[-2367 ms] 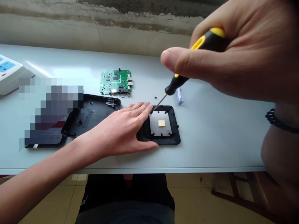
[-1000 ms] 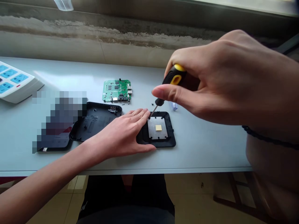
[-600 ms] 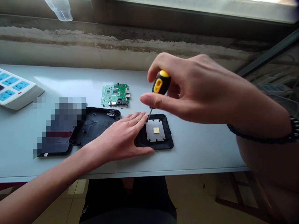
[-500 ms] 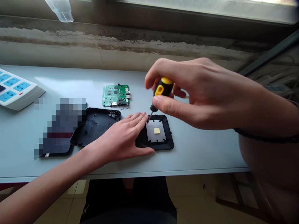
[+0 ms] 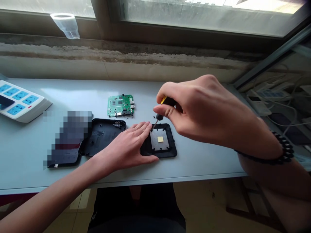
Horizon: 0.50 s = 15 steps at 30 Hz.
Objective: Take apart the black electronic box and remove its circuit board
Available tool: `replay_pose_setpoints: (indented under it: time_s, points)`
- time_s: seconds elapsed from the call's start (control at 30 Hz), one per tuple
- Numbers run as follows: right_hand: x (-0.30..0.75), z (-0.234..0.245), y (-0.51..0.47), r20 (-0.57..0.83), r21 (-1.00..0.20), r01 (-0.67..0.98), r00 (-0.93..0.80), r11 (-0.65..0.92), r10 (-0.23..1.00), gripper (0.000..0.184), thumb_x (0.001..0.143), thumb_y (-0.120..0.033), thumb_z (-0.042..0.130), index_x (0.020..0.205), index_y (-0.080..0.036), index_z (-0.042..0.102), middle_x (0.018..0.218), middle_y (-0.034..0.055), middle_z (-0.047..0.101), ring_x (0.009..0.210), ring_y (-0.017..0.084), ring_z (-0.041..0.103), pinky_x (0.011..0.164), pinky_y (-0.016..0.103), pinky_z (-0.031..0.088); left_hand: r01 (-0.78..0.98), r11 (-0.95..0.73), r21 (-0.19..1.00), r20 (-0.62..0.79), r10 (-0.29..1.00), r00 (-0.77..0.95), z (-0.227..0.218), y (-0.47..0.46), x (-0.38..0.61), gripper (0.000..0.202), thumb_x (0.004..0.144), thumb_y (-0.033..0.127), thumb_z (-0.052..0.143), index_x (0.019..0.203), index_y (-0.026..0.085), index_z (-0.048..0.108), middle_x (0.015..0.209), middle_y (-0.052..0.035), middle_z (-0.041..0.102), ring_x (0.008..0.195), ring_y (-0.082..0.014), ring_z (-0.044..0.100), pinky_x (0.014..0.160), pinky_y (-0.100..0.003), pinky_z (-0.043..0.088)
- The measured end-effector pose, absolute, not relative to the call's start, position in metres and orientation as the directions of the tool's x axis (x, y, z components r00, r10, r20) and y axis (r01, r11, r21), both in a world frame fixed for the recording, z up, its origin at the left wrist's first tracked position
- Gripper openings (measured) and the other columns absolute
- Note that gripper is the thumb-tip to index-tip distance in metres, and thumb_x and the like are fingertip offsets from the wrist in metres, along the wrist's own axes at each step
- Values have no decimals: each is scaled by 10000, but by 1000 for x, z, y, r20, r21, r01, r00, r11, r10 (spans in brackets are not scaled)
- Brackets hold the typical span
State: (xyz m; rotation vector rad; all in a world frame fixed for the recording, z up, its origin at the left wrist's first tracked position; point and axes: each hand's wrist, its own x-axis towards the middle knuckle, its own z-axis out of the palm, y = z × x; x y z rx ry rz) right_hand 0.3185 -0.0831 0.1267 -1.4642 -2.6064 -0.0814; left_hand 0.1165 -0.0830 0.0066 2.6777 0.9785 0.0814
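My right hand (image 5: 201, 110) pinches the yellow-and-black screwdriver (image 5: 159, 117) between thumb and fingers, tip kept steady at a corner of the black plastic cover (image 5: 159, 154), which my spread left hand (image 5: 126, 145) presses flat.

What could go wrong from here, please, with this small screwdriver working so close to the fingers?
The screwdriver in the right hand has its tip right beside the left hand's fingertips, so a slip could jab them or scratch the metal plate in the black casing. The tiny loose screws on the table could also get knocked away and lost.
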Motion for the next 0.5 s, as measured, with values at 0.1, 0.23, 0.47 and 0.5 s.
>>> replay_pose_setpoints:
  time_s: [0.1, 0.23, 0.47, 0.5]
  points:
    - [315, 125, -82, 165, 15, 873, -484, 488, 860, 317, 1002, -347, 461, 800, -145, 599, 505, -17, 395, 485, 87, 246, 544, 320, 251, 625, -724, 291, -57, 639, 767, 7, -82, 117, 1024, 876, 683, 692, 1589, 22, 373, 1654, -226, 343, 1553, -334, 353, 1299, -454, 306]
    - [315, 125, -79, 132, -26, 863, -498, 505, 857, 361, 1009, -416, 439, 783, -157, 549, 499, -29, 360, 495, 82, 234, 549, 320, 234, 617, -730, 295, -33, 638, 770, 8, -83, 117, 962, 877, 679, 691, 1557, 46, 438, 1629, -211, 418, 1536, -339, 396, 1274, -459, 360]
    - [320, 128, -80, 9, -202, 759, -630, 619, 776, 82, 924, -231, 498, 968, -162, 502, 492, -62, 413, 426, 88, 314, 483, 301, 231, 603, -739, 301, 2, 632, 775, 6, -84, 116, 863, 886, 663, 692, 1475, 53, 535, 1566, -216, 517, 1520, -344, 426, 1266, -469, 375]
    - [320, 127, -79, 21, -182, 776, -611, 604, 792, 81, 931, -246, 504, 940, -166, 493, 485, -58, 407, 422, 90, 310, 476, 302, 228, 603, -743, 291, 4, 631, 776, 5, -84, 116, 889, 887, 667, 688, 1498, 46, 509, 1590, -218, 484, 1524, -346, 418, 1267, -469, 374]
